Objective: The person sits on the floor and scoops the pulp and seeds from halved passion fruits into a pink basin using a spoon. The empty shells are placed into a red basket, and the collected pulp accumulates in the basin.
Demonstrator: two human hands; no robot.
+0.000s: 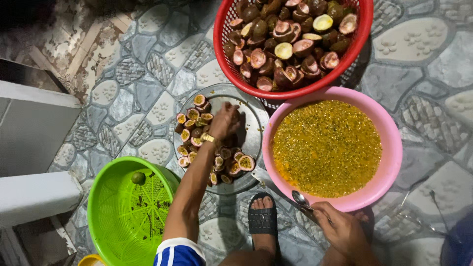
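Note:
My left hand (224, 119) reaches down into a round metal tray (256, 123) heaped with halved passion fruit (194, 133), fingers curled over the pile; whether it grips a piece is hidden. My right hand (340, 229) rests low by the rim of a pink basin (391, 148) and holds a metal spoon (299, 198) with the bowl pointing left. The basin is full of yellow seeded pulp (327, 148). My foot in a black sandal (262, 219) stands between the tray and the right hand.
A red mesh basket (221, 44) of scooped-out passion fruit shells sits at the top. A green colander basket (106, 216) at lower left holds one green fruit (138, 178) and scraps. A white ledge (34, 133) lines the left. The floor is patterned stone tile.

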